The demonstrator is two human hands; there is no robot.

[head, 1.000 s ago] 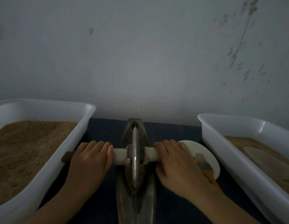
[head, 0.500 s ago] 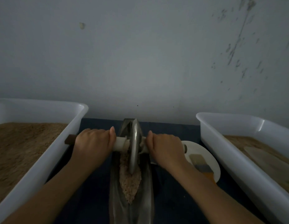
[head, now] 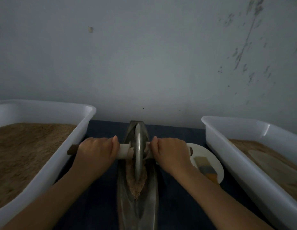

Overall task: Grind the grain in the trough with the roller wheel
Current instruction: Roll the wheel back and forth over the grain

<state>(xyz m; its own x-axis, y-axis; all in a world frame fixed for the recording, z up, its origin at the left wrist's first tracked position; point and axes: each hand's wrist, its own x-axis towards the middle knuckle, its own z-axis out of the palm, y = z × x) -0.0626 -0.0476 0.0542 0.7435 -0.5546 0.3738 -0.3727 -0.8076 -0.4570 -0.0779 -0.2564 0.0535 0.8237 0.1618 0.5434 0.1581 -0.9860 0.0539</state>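
Head view. A narrow metal trough (head: 149, 205) runs from the bottom centre of the frame up to the foot of the wall (head: 144, 55), lying on a dark cloth (head: 174, 205). The wheel (head: 138, 153), a thin metal disc seen edge-on, stands upright in the trough's groove at centre frame, toward the far end. Its axle (head: 123, 151) crosses the trough from left to right; the part beside the disc is pale, and a dark end (head: 72, 149) juts out at the left.

The left hand (head: 98, 153) is curled over the axle just left of the wheel, knuckles up, thumb tip toward the disc. The right hand (head: 169, 155) is wrapped round the axle just right of the wheel in the same way. The wheel thus stands between the two hands, close to each. Both forearms enter from the bottom corners.

Grain (head: 136, 181), a pale brown coarse mass, lies in the groove under and on the near side of the wheel, below both hands in the frame, tapering to a point.

At left, a white tub (head: 88, 113) holds brown meal. At right, a second tub (head: 227, 146) also holds brown material. Between the right hand and that tub sits a white plate (head: 209, 156) with a brush (head: 205, 168) lying on it.
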